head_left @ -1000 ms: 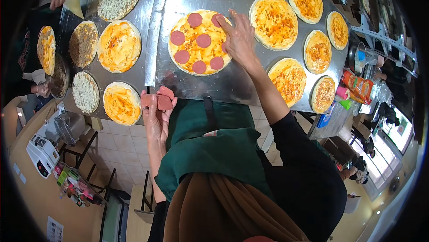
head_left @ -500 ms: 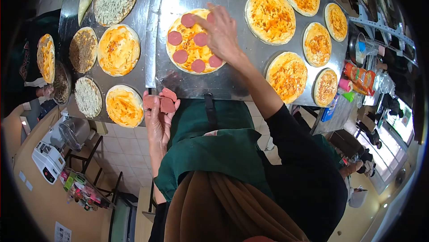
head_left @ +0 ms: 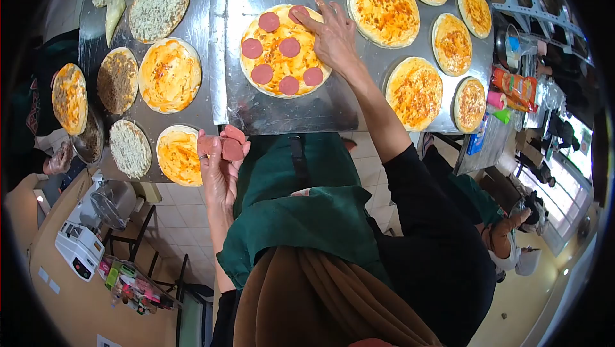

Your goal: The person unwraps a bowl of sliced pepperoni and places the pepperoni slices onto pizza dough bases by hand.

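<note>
My right hand [head_left: 336,38] is over the upper right of a sauced pizza [head_left: 274,42], its fingers spread. The index fingertip touches a round sausage slice [head_left: 296,13] near the rim. Other pink slices lie spaced over the pizza, among them a slice [head_left: 289,47] in the middle. Below the table's front edge, my left hand [head_left: 221,177] is closed around several sausage slices [head_left: 232,149], held in loose stacks between thumb and fingers. Just left of it lies another sauced pizza [head_left: 178,156], with no sausage on it.
More sauced pizzas [head_left: 383,10] lie on the metal table [head_left: 320,113], right and left. White-topped [head_left: 159,8] and brown-topped rounds [head_left: 118,81] are at the left. There another person's gloved hand [head_left: 59,158] is beside a metal bowl [head_left: 91,139]. Packets [head_left: 514,89] stand at the right.
My right hand has shifted right, its index finger now on the upper right slice. My left hand keeps its slices. Another person's hand at the top left is out of view.
</note>
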A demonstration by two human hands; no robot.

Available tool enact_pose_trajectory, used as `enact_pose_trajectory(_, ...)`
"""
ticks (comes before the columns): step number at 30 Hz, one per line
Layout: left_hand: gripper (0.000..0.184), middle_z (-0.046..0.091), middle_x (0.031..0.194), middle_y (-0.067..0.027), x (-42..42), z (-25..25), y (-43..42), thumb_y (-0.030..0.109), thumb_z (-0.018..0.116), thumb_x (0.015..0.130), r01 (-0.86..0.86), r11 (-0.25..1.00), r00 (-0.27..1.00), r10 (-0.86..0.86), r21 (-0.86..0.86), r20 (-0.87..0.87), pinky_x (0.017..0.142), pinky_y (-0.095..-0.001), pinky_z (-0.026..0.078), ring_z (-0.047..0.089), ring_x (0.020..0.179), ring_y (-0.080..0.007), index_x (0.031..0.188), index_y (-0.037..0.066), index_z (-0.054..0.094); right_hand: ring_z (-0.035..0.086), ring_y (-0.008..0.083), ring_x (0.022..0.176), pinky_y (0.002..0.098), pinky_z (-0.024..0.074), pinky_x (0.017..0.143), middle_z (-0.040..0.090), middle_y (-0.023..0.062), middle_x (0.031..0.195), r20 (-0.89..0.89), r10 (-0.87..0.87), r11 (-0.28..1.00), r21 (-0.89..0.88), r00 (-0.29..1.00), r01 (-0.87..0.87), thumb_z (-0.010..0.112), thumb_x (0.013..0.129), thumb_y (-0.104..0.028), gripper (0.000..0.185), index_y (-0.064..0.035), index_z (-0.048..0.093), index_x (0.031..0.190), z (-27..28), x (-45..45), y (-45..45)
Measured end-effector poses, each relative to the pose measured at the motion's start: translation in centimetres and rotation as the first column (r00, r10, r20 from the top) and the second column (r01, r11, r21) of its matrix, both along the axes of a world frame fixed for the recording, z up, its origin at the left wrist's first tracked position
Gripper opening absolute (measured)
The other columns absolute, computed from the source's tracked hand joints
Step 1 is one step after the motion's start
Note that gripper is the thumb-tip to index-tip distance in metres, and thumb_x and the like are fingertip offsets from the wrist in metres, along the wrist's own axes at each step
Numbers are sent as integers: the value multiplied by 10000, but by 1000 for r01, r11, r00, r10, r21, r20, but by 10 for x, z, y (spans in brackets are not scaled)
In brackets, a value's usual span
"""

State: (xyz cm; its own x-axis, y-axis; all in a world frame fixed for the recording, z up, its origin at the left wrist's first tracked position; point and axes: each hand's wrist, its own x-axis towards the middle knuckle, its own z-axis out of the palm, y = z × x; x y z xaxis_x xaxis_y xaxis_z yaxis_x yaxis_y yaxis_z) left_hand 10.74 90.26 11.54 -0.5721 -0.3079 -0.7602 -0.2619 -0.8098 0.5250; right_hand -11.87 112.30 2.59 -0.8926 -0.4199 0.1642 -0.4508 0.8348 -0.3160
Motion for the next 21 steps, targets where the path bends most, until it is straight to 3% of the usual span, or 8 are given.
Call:
enact_pose_trajectory(4, 448, 499, 1151, -110, -1, 3, -4, 170, 647, 881, 31, 999, 1000, -31, 9, 0, 866, -439, 562, 549, 1107, -238, 1268, 142, 424, 397, 362, 1235, 480, 333, 942, 440, 149, 1382, 58, -55, 985, -161, 997, 64, 522, 737, 0, 549, -262, 633, 1207, 13, 6, 13)
enact_pose_trajectory(7, 465, 495, 1158, -116, 0, 2, -7, 172, 640, 886, 36, 999, 999, -36, 14, 2, 868, -436, 562, 546, 1114, -241, 1285, 142, 404, 408, 356, 1248, 475, 325, 1009, 475, 135, 1358, 65, -111, 980, -161, 992, 120, 474, 758, 25, 547, -248, 641, 1202, 11, 26, 35)
enact_pose_trajectory(10, 490, 489, 1166, -121, -2, 2, -9, 176, 629, 894, 52, 999, 999, -52, 10, 6, 872, -435, 560, 543, 1122, -246, 1309, 143, 370, 412, 361, 1243, 482, 324, 1010, 472, 124, 1363, 102, -150, 988, -5, 983, 152, 478, 754, 39, 561, -248, 634, 1210, 15, 55, 41)
enact_pose_trajectory(16, 570, 472, 1197, -130, -6, 2, -12, 181, 611, 906, 93, 996, 996, -93, -5, 0, 881, -441, 555, 536, 1136, -258, 1370, 144, 283, 416, 377, 1248, 503, 344, 954, 472, 134, 1357, 49, -154, 988, 5, 987, 154, 521, 756, 21, 523, -220, 631, 1207, 10, 78, 48)
enact_pose_trajectory(19, 614, 462, 1189, -140, -10, 1, -11, 128, 616, 897, 89, 996, 996, -89, 16, -18, 860, -498, 552, 540, 1120, -286, 1381, 168, 240, 457, 363, 1207, 481, 363, 944, 522, 136, 1285, -7, -185, 982, 39, 983, 185, 524, 771, 17, 489, -202, 635, 1194, 16, 79, 43)
enact_pose_trajectory(21, 615, 470, 1177, -142, -15, 4, -9, 121, 611, 899, 90, 995, 996, -90, 40, -19, 854, -501, 552, 558, 1093, -286, 1381, 159, 229, 463, 347, 1199, 448, 353, 982, 527, 117, 1284, 168, -137, 973, -163, 976, 165, 550, 788, 1, 422, -166, 645, 1164, 30, 83, 30)
